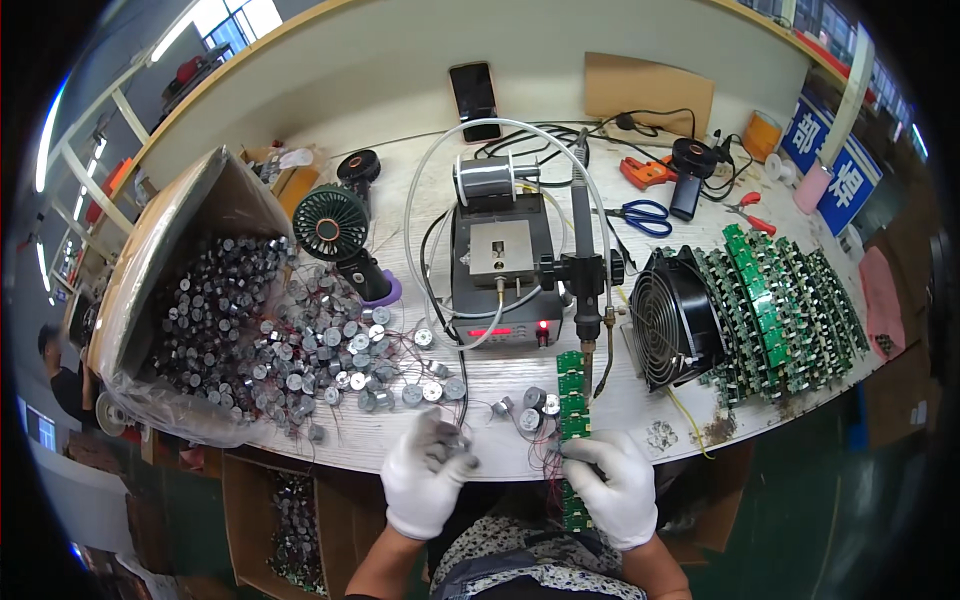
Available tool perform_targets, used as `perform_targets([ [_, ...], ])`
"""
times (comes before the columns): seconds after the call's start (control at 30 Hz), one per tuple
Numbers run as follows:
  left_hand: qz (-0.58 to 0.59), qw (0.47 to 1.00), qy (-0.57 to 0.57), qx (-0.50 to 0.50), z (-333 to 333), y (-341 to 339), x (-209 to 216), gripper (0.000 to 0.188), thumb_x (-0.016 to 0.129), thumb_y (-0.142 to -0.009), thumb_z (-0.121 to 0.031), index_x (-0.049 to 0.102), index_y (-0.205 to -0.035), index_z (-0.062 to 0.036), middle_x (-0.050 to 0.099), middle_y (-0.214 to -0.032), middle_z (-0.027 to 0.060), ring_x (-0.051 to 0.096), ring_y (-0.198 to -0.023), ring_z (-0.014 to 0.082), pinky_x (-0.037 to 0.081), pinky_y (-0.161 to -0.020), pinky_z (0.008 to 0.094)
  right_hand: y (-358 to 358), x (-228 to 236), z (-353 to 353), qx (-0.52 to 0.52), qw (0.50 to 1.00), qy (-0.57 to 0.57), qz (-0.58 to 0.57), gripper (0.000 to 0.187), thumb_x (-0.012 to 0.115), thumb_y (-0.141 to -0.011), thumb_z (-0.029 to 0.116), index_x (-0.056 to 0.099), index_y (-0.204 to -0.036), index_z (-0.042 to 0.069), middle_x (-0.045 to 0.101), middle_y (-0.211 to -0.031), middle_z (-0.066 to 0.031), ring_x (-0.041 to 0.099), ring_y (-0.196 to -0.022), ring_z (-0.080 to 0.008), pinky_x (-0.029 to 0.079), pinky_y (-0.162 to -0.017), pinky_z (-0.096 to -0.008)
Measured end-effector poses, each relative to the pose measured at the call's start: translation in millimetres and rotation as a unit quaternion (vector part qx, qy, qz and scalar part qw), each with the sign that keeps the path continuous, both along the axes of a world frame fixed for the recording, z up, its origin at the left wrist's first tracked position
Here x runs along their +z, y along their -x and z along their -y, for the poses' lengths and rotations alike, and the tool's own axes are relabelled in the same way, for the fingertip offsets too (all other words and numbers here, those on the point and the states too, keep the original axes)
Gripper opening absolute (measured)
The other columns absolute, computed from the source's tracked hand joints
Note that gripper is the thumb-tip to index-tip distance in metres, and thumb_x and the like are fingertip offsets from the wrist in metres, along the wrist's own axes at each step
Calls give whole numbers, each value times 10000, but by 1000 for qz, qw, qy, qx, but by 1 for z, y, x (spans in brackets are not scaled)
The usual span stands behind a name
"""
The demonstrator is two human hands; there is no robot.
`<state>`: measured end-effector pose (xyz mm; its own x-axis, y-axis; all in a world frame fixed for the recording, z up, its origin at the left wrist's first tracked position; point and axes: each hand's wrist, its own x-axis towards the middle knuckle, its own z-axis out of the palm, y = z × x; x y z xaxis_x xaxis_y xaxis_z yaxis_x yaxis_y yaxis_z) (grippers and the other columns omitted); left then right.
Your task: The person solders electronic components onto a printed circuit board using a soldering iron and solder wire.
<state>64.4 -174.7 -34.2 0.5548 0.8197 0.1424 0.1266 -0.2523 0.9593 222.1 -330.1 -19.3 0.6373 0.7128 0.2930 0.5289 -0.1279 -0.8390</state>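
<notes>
Both my hands wear white gloves with greyed fingertips. My left hand (426,478) is raised at the table's front edge, fingers curled in; a small greyish thing seems to be at the fingertips, too blurred to name. My right hand (614,492) pinches the side of a long green circuit board strip (571,378), which stretches from under the soldering tip over the table edge toward my lap. Several small round silver motors (530,420) with thin red wires lie just left of the strip. Above it, a soldering iron (588,310) hangs upright in a clamp.
A grey soldering station (505,320) with a solder wire spool (487,180) stands at centre. Motors spill from a plastic-lined box (165,260) at left, beside a small handheld fan (331,226). Right are a black fan (672,318), stacked circuit boards (765,300) and blue scissors (645,217).
</notes>
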Motion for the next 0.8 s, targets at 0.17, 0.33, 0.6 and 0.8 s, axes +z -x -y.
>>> perform_targets([
  [0.17,-83,982,-128,-114,25,-19,-4,694,847,-708,-236,515,-1268,2,686,-884,87,651,-666,194,526,-595,308,-3,-4,2,29,1000,9,5,202,736,-802,161,710,-972,55,640,-894,-124,642,-779,-276,515,-695,-342],
  [0.33,-95,942,-273,-170,32,-32,-2,695,842,-677,-206,530,-1260,5,661,-829,84,626,-642,251,504,-561,335,1,0,0,23,998,19,-54,125,714,-790,106,718,-894,37,639,-866,-115,635,-788,-258,506,-711,-330],
  [0.6,-115,928,-345,-79,7,-27,2,375,777,-665,-77,625,-1008,-51,626,-826,67,620,-686,258,509,-605,353,3,0,1,-8,999,14,-49,94,715,-743,61,703,-829,27,625,-830,-107,621,-736,-237,500,-670,-320],
  [0.8,-148,888,-435,-13,-1,-33,10,262,753,-645,-35,685,-888,-104,616,-875,53,595,-745,244,499,-643,349,3,0,-2,-8,999,4,-36,80,711,-742,54,701,-817,27,621,-824,-109,617,-741,-244,497,-671,-324],
])
